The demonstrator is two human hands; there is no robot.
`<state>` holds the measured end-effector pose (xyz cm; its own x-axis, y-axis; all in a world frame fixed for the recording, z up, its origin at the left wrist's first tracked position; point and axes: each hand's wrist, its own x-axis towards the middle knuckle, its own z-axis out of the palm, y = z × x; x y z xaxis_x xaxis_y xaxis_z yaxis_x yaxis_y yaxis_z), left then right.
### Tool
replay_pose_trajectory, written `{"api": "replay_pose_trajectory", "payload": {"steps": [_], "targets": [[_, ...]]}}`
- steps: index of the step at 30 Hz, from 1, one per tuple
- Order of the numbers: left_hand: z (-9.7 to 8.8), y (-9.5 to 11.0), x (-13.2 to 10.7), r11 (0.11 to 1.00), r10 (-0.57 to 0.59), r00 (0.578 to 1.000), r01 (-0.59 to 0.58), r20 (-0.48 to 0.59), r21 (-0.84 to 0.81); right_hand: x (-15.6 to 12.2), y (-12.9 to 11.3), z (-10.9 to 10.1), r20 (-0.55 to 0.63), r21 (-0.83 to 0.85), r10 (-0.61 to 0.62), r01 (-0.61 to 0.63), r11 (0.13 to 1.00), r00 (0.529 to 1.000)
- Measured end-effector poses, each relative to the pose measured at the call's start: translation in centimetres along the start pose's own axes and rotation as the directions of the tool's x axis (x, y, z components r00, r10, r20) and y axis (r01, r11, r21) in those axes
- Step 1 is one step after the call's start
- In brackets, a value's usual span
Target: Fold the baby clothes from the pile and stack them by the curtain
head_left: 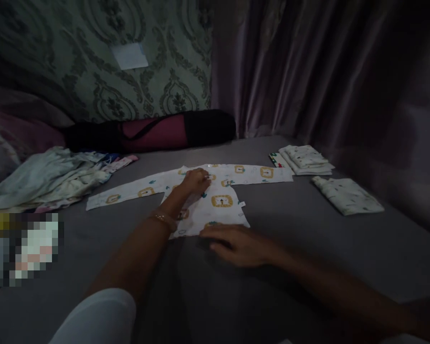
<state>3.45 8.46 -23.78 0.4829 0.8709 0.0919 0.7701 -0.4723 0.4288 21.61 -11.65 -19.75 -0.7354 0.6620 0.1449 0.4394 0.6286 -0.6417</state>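
Note:
A small white long-sleeved shirt [195,225] with yellow lion faces and green leaf prints lies spread on the grey bed sheet. Both of its sleeves stretch out sideways, and the hem faces me. On the upper chest, near the neckline, rests my left hand [196,181]; its fingers are curled together against the cloth. My right hand [238,242] lies along the bottom hem, fingers extended and thumb apart, touching the fabric's edge. A small tag [242,204] sticks out from the shirt's right side seam.
Folded light printed clothes [306,160] are stacked at the right, with another folded garment [347,195] nearer me. Loose clothes [53,179] are heaped at the left. A black and maroon bolster-shaped bag [157,133] lies along the wall, beside purple curtains [272,67].

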Motion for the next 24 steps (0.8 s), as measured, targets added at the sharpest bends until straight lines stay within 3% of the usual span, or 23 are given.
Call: {"api": "replay_pose_trajectory", "payload": {"steps": [2,4,6,8,16,24], "targets": [[0.2,2.3,1.7,0.998,0.065,0.998,-0.066,0.009,0.014,-0.3,1.5,-0.9,-0.204,-0.075,0.194,-0.212,0.974,0.96],[1.0,4.6,3.2,0.992,0.121,0.991,-0.122,0.058,0.016,-0.7,3.3,-1.4,-0.348,-0.158,0.359,-0.432,0.888,0.866],[2.1,6.6,4.4,0.992,0.12,0.986,-0.123,0.116,0.017,-1.3,4.8,-1.3,-0.407,-0.212,0.467,-0.578,0.788,0.785],[2.9,7.9,5.3,0.996,0.075,0.985,-0.08,0.158,0.028,-1.9,5.6,-1.0,-0.416,-0.238,0.514,-0.635,0.735,0.75],[3.4,8.6,6.8,0.999,-0.035,0.982,0.029,0.187,0.037,-2.4,4.3,0.0,-0.349,-0.172,0.578,-0.656,0.735,0.738],[4.7,8.6,8.1,0.977,-0.197,0.979,0.201,0.053,-0.069,-2.6,3.3,-0.4,-0.306,-0.164,0.596,-0.658,0.735,0.743]]}}
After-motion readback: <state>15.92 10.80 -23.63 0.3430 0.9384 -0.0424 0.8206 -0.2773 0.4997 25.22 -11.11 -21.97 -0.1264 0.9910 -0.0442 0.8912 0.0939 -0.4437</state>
